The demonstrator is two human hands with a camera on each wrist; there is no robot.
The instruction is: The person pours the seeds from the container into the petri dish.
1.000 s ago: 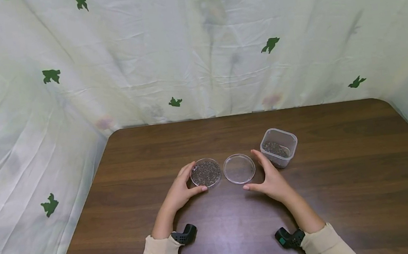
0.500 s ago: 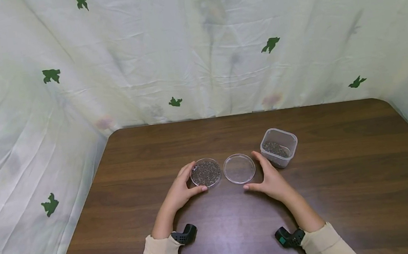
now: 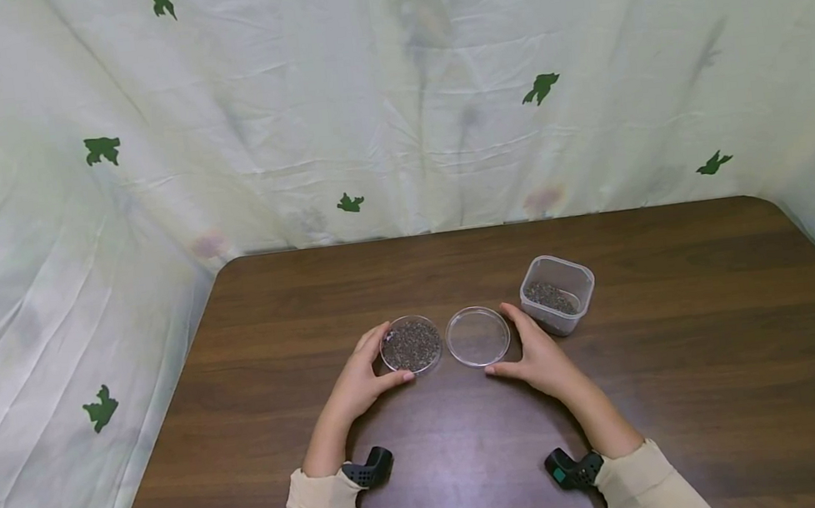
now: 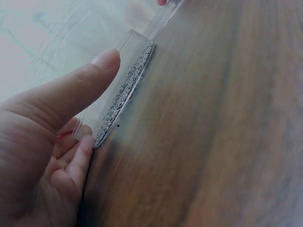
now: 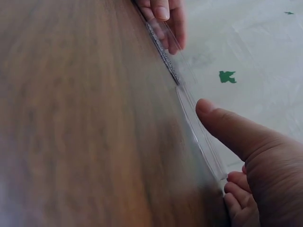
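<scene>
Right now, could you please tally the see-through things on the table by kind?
Round dishes: 2 (one holds dark grains; the other may be a lid)
Deep tub: 1 (partly filled)
Total: 3

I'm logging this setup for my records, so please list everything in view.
Table: 1, brown, under the dishes
Backdrop: 1, pale, behind and beside the table
Printed shapes: several, green, on the backdrop
Filled dish: 1, clear, on the table
Empty dish: 1 (possibly a lid), clear, right of the filled dish
Tub: 1, clear, beyond the right hand
Grains: uncounted, grey, in filled dish and tub
Wrist cameras: 2, black, one per wrist
Sleeves: 2, cream, on the forearms
Left hand: 1, bare, holding the filled dish
Right hand: 1, bare, around the empty dish, contact unclear
</scene>
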